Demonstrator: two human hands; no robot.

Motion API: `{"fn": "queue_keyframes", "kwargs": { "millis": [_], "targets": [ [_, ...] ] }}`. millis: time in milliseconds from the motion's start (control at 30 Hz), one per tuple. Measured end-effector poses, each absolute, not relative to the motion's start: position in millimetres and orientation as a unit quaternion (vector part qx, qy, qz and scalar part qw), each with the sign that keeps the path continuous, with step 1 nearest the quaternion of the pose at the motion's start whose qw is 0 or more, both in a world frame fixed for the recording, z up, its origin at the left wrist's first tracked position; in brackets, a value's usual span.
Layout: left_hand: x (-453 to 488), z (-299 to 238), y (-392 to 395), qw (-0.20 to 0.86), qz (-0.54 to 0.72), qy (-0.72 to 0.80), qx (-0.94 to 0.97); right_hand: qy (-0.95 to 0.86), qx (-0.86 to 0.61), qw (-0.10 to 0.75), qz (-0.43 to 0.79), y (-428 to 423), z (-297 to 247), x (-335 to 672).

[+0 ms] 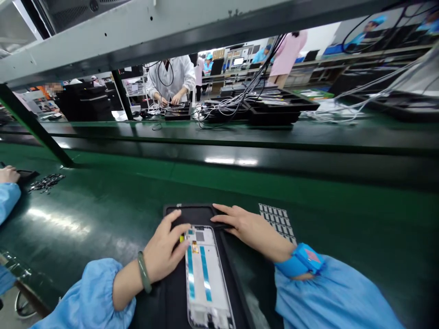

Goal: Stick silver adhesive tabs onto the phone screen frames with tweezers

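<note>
Phone frame point(206, 274), lying lengthwise in a black holder point(188, 214), with blue strips and a small yellow tag on its inner face; lower end cut off by the bottom of the view. Left hand point(164, 249) at the frame's left edge, fingers point(180, 237) curled against it; whether the grip is clenched on the frame, impossible to tell. Right hand point(252, 228) just beside the frame's top end, fingers stretched over the holder's upper edge; grip released. Green bangle point(144, 272) on the left wrist, blue wrist strap point(302, 260) on the right, blue sleeve point(332, 292) above it. Just right of the holder, a sheet of small grey labels point(276, 222) on the green table point(343, 219). Far left, a co-worker's hand point(8, 174) on a small black tray point(27, 176), near a heap of small metal parts point(47, 183). Beyond the table, a person in a white coat point(169, 80), with black trays point(274, 114) and bundled cables point(240, 103).
</note>
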State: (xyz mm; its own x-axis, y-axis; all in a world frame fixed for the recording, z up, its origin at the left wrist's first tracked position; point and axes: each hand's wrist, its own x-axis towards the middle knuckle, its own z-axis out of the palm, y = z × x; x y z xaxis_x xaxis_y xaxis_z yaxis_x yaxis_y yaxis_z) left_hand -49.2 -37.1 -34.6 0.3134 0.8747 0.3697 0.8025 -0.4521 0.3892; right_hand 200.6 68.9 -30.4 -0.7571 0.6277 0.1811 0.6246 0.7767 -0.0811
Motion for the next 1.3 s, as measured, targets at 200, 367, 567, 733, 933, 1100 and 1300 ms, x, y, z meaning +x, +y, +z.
{"fn": "queue_keyframes", "kwargs": {
  "millis": [200, 367, 567, 733, 933, 1100, 1300],
  "targets": [
    [-78, -31, -28, 0.030, 0.371, 0.613, 0.697, -0.859, -0.494, 0.119, -0.064, 99, -44, 222],
    [-73, -49, -27, 0.051, 0.303, 0.609, 0.731, -0.760, -0.629, 0.138, -0.091, 114, -55, 233],
    [-63, -65, -29, 0.020, 0.171, 0.575, 0.800, -0.817, -0.554, 0.129, -0.088, 111, -58, 233],
    [-64, -64, -28, 0.009, 0.151, 0.572, 0.806, -0.838, -0.522, 0.147, -0.066, 107, -57, 226],
    [-64, -64, -28, 0.006, 0.146, 0.573, 0.807, -0.784, -0.606, 0.133, -0.036, 128, -49, 234],
    [-64, -65, -27, 0.000, 0.144, 0.570, 0.809, -0.772, -0.627, 0.102, -0.029, 146, -54, 239],
    [-64, -65, -27, 0.002, 0.147, 0.570, 0.808, -0.767, -0.627, 0.122, -0.058, 143, -60, 235]
  ]
}}
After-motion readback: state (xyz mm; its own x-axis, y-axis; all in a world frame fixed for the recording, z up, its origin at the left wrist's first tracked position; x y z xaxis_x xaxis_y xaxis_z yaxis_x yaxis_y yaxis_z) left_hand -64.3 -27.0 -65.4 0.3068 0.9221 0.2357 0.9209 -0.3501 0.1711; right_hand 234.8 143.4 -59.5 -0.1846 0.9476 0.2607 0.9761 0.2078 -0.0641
